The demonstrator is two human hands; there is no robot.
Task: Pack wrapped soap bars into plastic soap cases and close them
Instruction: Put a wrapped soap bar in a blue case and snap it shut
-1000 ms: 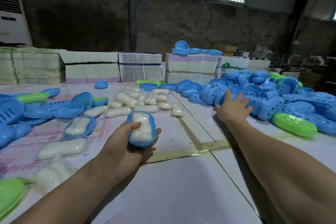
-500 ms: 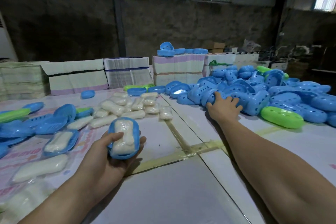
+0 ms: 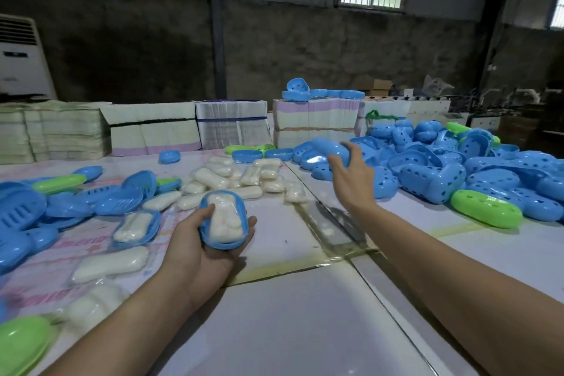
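Soap could slip out first: left of the taped seam, the left hand cups a blue case base from below, fingers curled round its rim, and the wrapped bar merely lies in it, uncovered. Right of the seam, the right hand pinches a blue lid just lifted off the lid pile. Its grip looks loose, so the lid may drop or land skewed and fail to snap shut.
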